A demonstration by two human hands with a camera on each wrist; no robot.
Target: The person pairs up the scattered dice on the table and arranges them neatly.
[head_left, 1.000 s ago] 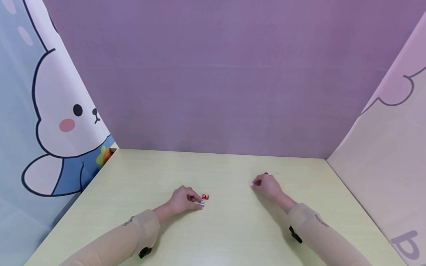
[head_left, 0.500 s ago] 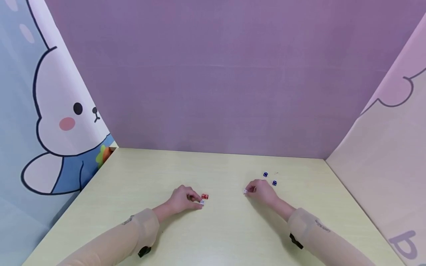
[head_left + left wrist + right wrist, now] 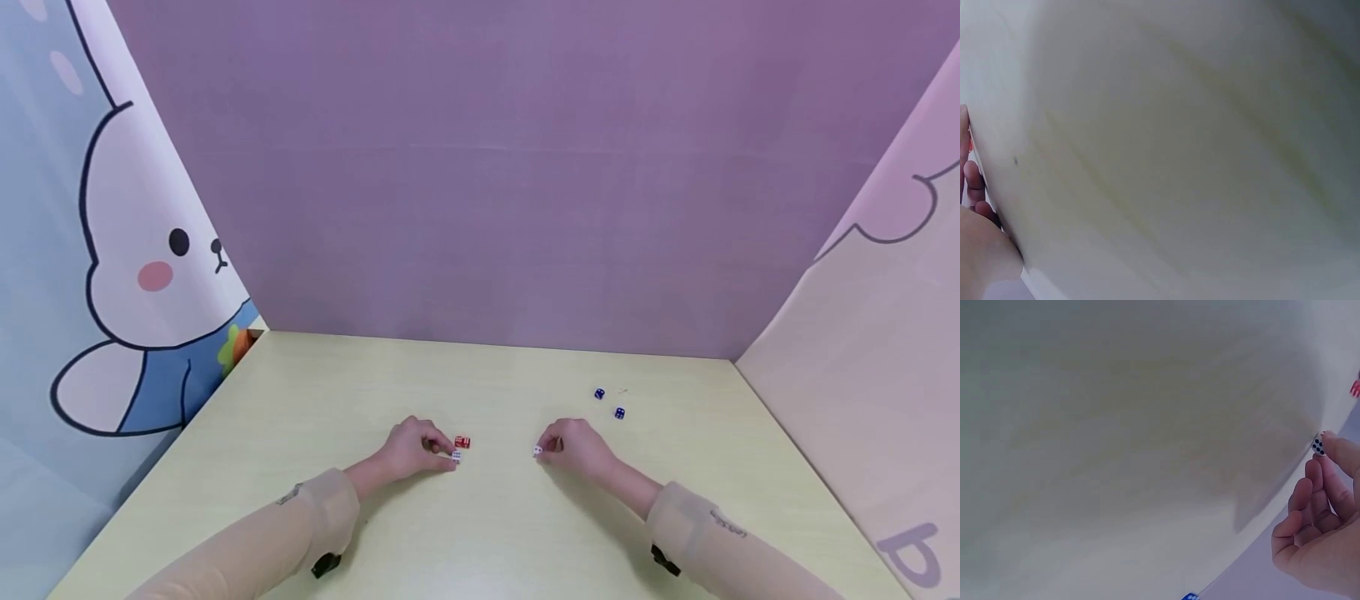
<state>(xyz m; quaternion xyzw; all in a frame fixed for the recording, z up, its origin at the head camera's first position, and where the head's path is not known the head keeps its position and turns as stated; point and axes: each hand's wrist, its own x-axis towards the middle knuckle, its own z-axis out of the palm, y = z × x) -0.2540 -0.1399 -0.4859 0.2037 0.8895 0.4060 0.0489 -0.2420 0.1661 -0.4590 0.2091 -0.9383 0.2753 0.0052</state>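
Between thumb and forefinger, my left hand (image 3: 408, 450) pinches a white die (image 3: 456, 457) at the table's middle. Just behind that die, two red dice (image 3: 462, 442) sit side by side. My right hand (image 3: 577, 448) holds another white die (image 3: 537, 451) by its fingertips, to the right of the red dice and apart from them. Dark pips show on this white die (image 3: 1318, 444) in the right wrist view, where the other fingers curl loosely. The left wrist view catches only part of the left hand (image 3: 979, 194); its die is hidden there.
Two blue dice (image 3: 599, 394) lie apart behind the right hand, close to a tiny thin scrap (image 3: 623, 391). The pale table (image 3: 480, 533) meets a purple backdrop (image 3: 495, 250) at its far edge. Printed cloths hang at both sides.
My right hand has moved left and nearer with its white die, away from the two blue dice, which now show fully. The left hand stays in place.
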